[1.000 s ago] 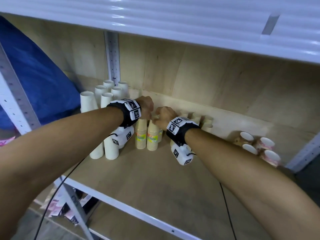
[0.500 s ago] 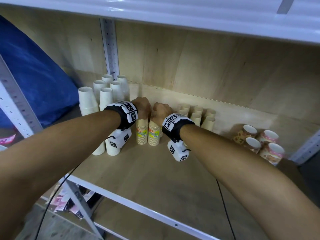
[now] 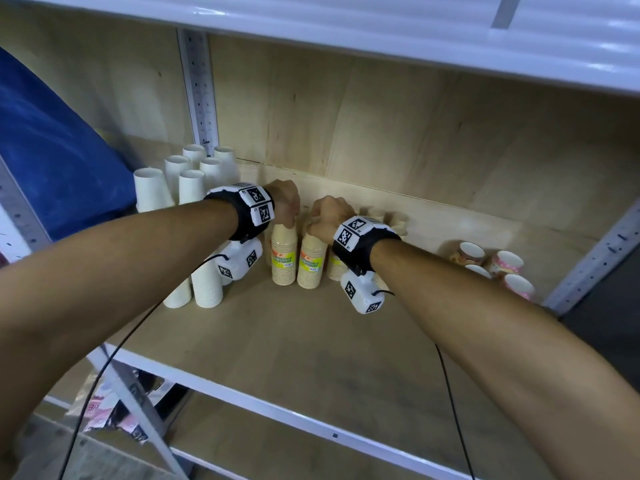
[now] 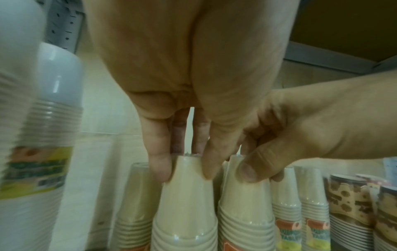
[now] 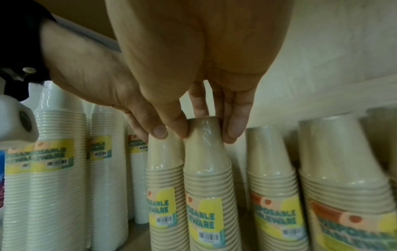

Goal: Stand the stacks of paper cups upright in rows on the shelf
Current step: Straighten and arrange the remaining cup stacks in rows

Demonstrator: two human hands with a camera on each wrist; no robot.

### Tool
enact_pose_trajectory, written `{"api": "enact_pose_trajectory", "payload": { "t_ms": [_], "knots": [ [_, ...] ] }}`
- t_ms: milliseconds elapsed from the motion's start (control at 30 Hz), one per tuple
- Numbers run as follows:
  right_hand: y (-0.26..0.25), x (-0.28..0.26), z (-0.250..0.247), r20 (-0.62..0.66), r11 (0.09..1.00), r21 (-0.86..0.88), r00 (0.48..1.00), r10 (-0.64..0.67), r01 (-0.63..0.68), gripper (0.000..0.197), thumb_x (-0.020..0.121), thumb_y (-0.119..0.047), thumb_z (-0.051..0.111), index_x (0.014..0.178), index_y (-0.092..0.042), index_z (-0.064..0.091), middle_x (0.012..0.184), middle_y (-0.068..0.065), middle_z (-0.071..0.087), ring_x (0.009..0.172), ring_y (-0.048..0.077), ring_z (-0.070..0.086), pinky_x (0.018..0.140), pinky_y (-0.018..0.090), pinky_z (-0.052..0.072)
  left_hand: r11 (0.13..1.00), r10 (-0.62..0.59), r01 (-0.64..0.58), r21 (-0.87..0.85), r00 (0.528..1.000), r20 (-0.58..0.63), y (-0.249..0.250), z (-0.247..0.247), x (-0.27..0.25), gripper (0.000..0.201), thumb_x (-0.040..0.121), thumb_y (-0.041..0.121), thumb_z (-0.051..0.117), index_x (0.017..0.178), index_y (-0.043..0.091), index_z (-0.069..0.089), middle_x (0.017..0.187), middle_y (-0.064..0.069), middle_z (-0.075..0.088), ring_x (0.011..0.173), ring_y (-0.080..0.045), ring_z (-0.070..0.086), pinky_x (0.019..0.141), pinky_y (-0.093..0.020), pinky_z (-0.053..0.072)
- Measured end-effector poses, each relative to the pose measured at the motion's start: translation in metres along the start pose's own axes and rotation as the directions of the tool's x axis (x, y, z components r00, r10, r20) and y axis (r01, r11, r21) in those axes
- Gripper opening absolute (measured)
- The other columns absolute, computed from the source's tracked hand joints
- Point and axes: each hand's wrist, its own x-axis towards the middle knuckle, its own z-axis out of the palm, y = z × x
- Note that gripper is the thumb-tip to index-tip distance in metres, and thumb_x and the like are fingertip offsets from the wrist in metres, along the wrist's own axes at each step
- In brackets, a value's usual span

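Two tan cup stacks with yellow labels stand upright side by side on the wooden shelf. My left hand pinches the top of the left tan stack from above. My right hand pinches the top of the right tan stack the same way. The two hands almost touch. Both stacks' bases rest on the shelf board.
Tall white cup stacks stand in rows at the left. More tan stacks stand behind and right of my right hand. Patterned cups lie at the far right. A shelf hangs overhead.
Both hands keep hold of the same two stack tops. The stacks stay upright and close together; only the head view has shifted a little.
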Motion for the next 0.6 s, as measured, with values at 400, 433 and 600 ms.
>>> {"api": "enact_pose_trajectory", "payload": {
  "t_ms": [400,433,600],
  "knots": [
    [0.045,-0.027,-0.036,0.043,0.994,-0.036,0.994,0.103,-0.101,0.029,0.079,-0.027,0.068,0.099,-0.006,0.066,0.094,0.008,0.062,0.085,0.026,0.063,0.060,0.023,0.043,0.995,0.103,-0.102,-0.016,0.994,0.043,0.062,0.006,0.017,0.035,0.082,0.011,0.073,0.115,0.002,0.070,0.106,-0.010,0.066,0.086,-0.018,0.055,0.054,-0.019,0.041],
    [0.048,-0.027,-0.035,0.045,0.993,-0.042,0.992,0.114,-0.112,0.031,0.079,-0.027,0.069,0.101,-0.007,0.066,0.096,0.008,0.062,0.086,0.026,0.063,0.064,0.025,0.046,0.994,0.106,-0.104,-0.026,0.993,0.049,0.066,0.008,0.018,0.034,0.082,0.011,0.073,0.115,0.002,0.070,0.104,-0.010,0.065,0.088,-0.018,0.054,0.055,-0.019,0.040],
    [0.059,-0.027,-0.031,0.064,0.991,-0.050,0.990,0.125,-0.122,0.026,0.078,-0.023,0.070,0.095,-0.003,0.070,0.086,0.008,0.065,0.077,0.022,0.062,0.051,0.021,0.040,0.990,0.134,-0.132,-0.054,0.990,0.043,0.077,0.014,0.025,0.026,0.079,0.009,0.075,0.104,0.004,0.073,0.102,-0.010,0.066,0.079,-0.017,0.058,0.050,-0.019,0.043]
  ]
}}
